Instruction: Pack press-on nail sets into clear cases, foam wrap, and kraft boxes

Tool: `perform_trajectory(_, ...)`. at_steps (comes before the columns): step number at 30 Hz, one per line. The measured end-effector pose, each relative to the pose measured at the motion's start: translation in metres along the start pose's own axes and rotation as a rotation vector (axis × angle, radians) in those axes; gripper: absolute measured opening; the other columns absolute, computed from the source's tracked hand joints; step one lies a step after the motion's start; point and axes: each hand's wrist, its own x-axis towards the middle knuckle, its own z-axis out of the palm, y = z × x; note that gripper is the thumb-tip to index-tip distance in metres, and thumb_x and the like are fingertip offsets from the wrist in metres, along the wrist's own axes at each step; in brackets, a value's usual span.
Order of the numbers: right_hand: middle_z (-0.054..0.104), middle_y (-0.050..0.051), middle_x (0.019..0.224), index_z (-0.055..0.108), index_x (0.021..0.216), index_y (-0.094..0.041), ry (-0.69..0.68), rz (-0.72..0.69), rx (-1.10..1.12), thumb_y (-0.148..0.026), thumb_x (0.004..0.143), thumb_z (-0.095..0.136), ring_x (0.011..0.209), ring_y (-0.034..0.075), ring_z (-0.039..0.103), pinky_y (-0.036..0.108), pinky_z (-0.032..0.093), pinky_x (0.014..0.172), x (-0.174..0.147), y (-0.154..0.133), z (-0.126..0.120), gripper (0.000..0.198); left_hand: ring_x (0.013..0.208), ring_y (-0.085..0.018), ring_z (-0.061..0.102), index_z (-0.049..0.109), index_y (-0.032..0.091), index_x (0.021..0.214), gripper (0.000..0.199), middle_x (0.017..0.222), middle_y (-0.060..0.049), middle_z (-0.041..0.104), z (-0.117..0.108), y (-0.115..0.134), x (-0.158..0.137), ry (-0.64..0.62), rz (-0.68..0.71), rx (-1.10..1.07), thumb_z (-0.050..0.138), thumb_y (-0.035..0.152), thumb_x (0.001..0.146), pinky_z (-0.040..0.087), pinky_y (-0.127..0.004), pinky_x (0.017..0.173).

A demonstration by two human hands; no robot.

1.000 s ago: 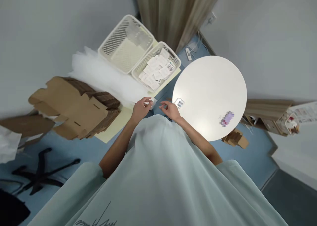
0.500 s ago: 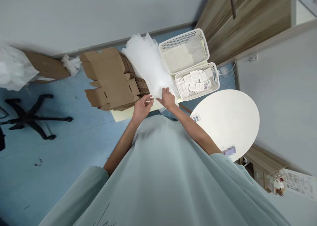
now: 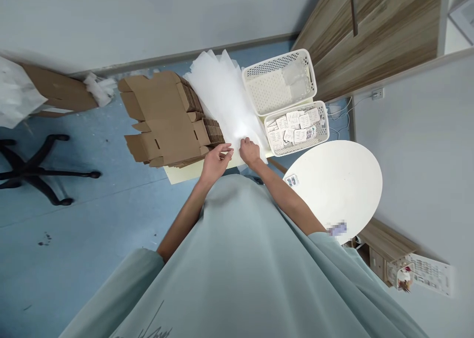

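Note:
A stack of thin white foam sheets (image 3: 225, 91) lies across the table between flattened cardboard boxes and two baskets. My right hand (image 3: 249, 151) is on the near end of the sheets, its fingers curled in and closed on the top layer; the fingertips are partly hidden. Just left of it, my left hand (image 3: 217, 163) hovers by the sheets' near edge, fingers extended and thumb apart, with nothing visible in it. The stacked brown flattened boxes (image 3: 166, 116) lie close beside my left hand.
Right of the sheets stand a white basket (image 3: 255, 98) with clear plastic bags and another basket (image 3: 272, 152) full of small printed white packets. A round white table (image 3: 344, 180) bears a small packet (image 3: 292, 180). A black chair base (image 3: 37, 172) is on the floor at left.
My right hand's fingers have curled in, and its thumb no longer sticks out to the left. My left hand has moved slightly nearer to me. The view has shifted a little.

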Motion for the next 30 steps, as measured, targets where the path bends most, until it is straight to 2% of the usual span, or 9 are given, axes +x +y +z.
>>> perform_trajectory(5, 0.07, 0.02, 0.135, 0.065, 0.132, -0.013, 0.048, 0.049, 0.052, -0.014, 0.115, 0.035, 0.119, 0.028, 0.072, 0.035, 0.061, 0.092, -0.011, 0.002, -0.017, 0.034, 0.089, -0.022, 0.078, 0.075, 0.021, 0.13, 0.044, 0.126, -0.012, 0.082, 0.003, -0.001, 0.002, -0.011, -0.017, -0.014, 0.071, 0.051, 0.097, 0.063, -0.04, 0.09)
perform_trajectory(10, 0.071, 0.016, 0.132, 0.069, 0.125, -0.017, 0.237, 0.045, 0.219, -0.028, 0.12, 0.033, 0.125, 0.029, 0.067, 0.035, 0.057, 0.095, -0.041, 0.006, -0.05, 0.039, 0.097, -0.024, 0.079, 0.073, 0.02, 0.132, 0.048, 0.13, -0.015, 0.08, 0.01, -0.008, 0.007, -0.035, -0.037, -0.056, 0.073, 0.05, 0.094, 0.063, -0.043, 0.097)
perform_trajectory(14, 0.072, 0.011, 0.127, 0.069, 0.125, -0.021, 0.369, 0.011, 0.503, -0.034, 0.119, 0.038, 0.119, 0.026, 0.068, 0.034, 0.055, 0.097, -0.075, 0.015, -0.074, 0.035, 0.108, -0.026, 0.079, 0.07, 0.02, 0.137, 0.056, 0.142, -0.018, 0.075, 0.021, -0.002, 0.01, -0.048, -0.034, -0.102, 0.075, 0.056, 0.094, 0.064, -0.044, 0.101)
perform_trajectory(19, 0.073, 0.006, 0.111, 0.069, 0.111, -0.025, 0.574, 0.001, 1.042, -0.053, 0.113, 0.049, 0.107, 0.023, 0.071, 0.032, 0.056, 0.088, -0.131, 0.04, -0.081, 0.035, 0.129, -0.03, 0.075, 0.058, 0.025, 0.155, 0.068, 0.161, -0.02, 0.062, 0.041, 0.031, 0.001, -0.118, -0.018, -0.157, 0.068, 0.067, 0.102, 0.065, -0.044, 0.104)
perform_trajectory(21, 0.072, 0.005, 0.105, 0.068, 0.105, -0.026, 0.668, 0.034, 1.235, -0.059, 0.108, 0.057, 0.105, 0.023, 0.071, 0.033, 0.057, 0.086, -0.159, 0.051, -0.077, 0.036, 0.135, -0.031, 0.073, 0.054, 0.028, 0.16, 0.07, 0.164, -0.019, 0.059, 0.054, 0.048, -0.007, -0.201, -0.003, -0.151, 0.064, 0.069, 0.104, 0.065, -0.045, 0.105)
perform_trajectory(24, 0.071, 0.003, 0.099, 0.066, 0.1, -0.026, 0.802, 0.102, 1.44, -0.062, 0.102, 0.065, 0.097, 0.022, 0.072, 0.034, 0.057, 0.084, -0.202, 0.068, -0.065, 0.036, 0.132, -0.032, 0.074, 0.055, 0.027, 0.158, 0.069, 0.154, -0.018, 0.068, 0.084, 0.072, -0.022, -0.377, 0.044, -0.132, 0.063, 0.07, 0.104, 0.065, -0.047, 0.104)
perform_trajectory(27, 0.07, 0.001, 0.094, 0.063, 0.1, -0.026, 0.923, 0.226, 1.548, -0.065, 0.099, 0.068, 0.089, 0.019, 0.07, 0.031, 0.056, 0.077, -0.244, 0.083, -0.043, 0.039, 0.127, -0.033, 0.075, 0.061, 0.023, 0.15, 0.067, 0.141, -0.017, 0.075, 0.125, 0.09, -0.042, -0.546, 0.107, -0.114, 0.07, 0.066, 0.1, 0.065, -0.047, 0.1)
perform_trajectory(30, 0.069, 0.001, 0.095, 0.058, 0.098, -0.027, 1.044, 0.375, 1.625, -0.068, 0.096, 0.07, 0.087, 0.018, 0.069, 0.03, 0.055, 0.072, -0.283, 0.099, -0.014, 0.043, 0.125, -0.033, 0.076, 0.062, 0.022, 0.146, 0.067, 0.14, -0.016, 0.076, 0.171, 0.098, -0.065, -0.668, 0.154, -0.048, 0.077, 0.062, 0.095, 0.066, -0.044, 0.097)
